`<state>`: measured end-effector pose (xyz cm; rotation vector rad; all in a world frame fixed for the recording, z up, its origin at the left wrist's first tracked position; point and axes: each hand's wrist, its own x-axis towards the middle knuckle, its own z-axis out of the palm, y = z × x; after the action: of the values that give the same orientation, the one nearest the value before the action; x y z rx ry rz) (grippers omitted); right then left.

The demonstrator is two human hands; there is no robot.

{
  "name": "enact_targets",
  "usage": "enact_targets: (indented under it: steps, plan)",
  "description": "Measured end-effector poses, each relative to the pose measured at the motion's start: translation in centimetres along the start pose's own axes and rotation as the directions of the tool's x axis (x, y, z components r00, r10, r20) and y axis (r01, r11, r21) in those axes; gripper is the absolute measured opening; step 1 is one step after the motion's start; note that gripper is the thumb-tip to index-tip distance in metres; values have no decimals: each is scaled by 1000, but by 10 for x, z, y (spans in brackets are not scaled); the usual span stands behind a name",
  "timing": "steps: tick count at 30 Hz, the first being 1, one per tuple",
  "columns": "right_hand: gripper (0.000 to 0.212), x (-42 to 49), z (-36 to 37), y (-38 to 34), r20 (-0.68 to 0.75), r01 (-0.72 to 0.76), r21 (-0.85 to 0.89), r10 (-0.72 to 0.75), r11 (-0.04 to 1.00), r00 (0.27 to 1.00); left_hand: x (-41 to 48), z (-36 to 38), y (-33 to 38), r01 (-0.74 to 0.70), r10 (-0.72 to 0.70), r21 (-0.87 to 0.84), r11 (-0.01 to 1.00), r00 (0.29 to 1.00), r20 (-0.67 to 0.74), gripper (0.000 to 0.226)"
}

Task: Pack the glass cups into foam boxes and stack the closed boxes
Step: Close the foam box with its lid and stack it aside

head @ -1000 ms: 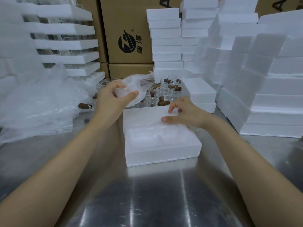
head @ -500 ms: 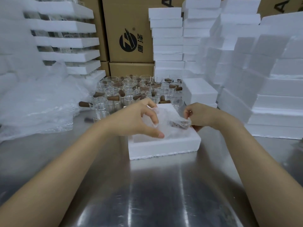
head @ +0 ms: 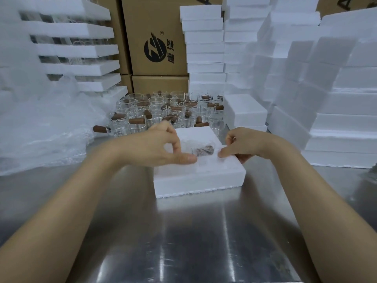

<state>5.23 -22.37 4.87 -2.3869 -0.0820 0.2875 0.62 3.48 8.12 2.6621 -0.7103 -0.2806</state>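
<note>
An open white foam box [head: 200, 180] lies on the steel table [head: 183, 242] in front of me. In it sits a glass cup wrapped in clear plastic [head: 204, 150], its brown handle showing through. My left hand [head: 161, 146] holds the wrap at the cup's left side, index finger curled to the thumb. My right hand [head: 244, 144] grips the wrap at the right side with curled fingers and the thumb pressed down. Behind the box stand several unwrapped glass cups with brown handles [head: 163, 111].
Stacks of white foam boxes [head: 336, 99] rise along the right and back, with a low pair [head: 244, 111] just behind the open box. A heap of clear plastic wrap [head: 40, 129] lies at left, below foam trays [head: 77, 50]. Cardboard cartons [head: 155, 37] stand at the back.
My left hand brought the wrapped cup down from above the cups into the foam box. My right hand shifted from the box's top onto the wrap.
</note>
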Motion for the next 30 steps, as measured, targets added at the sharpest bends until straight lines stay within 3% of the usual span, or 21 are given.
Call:
enact_targets:
  steps: [3, 8, 11, 12, 14, 16, 17, 19, 21, 23, 26, 28, 30]
  plan:
    - [34, 1, 0, 2, 18, -13, 23, 13, 1000, 1000, 3, 5, 3, -44, 43, -22, 999, 997, -63, 66]
    - [39, 4, 1, 5, 43, -31, 74, 28, 997, 999, 6, 15, 6, -57, 52, 197, 979, 998, 29, 61]
    - [39, 5, 0, 9, 78, -51, 95, 44, 994, 996, 13, 17, 8, -19, 9, 198, 980, 998, 54, 68]
    - [38, 4, 0, 10, 102, -66, 106, 55, 992, 993, 17, 15, 8, 27, -27, 137, 990, 1000, 1, 62]
    - [29, 2, -2, 9, 159, -96, 128, 75, 987, 984, 24, 8, 2, 70, -77, -34, 997, 953, -295, 43]
    - [21, -2, -4, 8, 182, -116, 180, 83, 977, 980, 22, 2, -14, 67, -163, -187, 980, 810, -564, 65]
    - [32, -1, -5, 9, 165, -115, 226, 78, 967, 983, 19, 1, -21, 179, -255, -187, 966, 779, -572, 76]
    - [55, 3, -2, 10, 89, -87, 273, 65, 958, 994, 15, 7, -33, 456, -451, -90, 885, 793, -409, 83]
    - [64, 5, 4, 9, 54, -70, 221, 59, 973, 997, 18, 15, -34, 536, -531, -41, 843, 820, -216, 85]
    - [70, 6, 11, 5, 88, -51, 150, 38, 987, 995, 23, 18, -33, 508, -512, -69, 858, 841, -177, 86]
    - [68, 6, 12, -1, 99, 9, 160, -25, 987, 995, 27, 16, -37, 475, -471, -61, 878, 836, -281, 76]
    - [59, 5, 11, -5, -1, 80, 225, -82, 971, 997, 30, 14, -38, 407, -461, -217, 887, 798, -389, 73]
    - [51, 5, 10, -8, -130, 196, 387, -157, 901, 979, 28, 11, -32, 221, -405, -373, 901, 737, -541, 56]
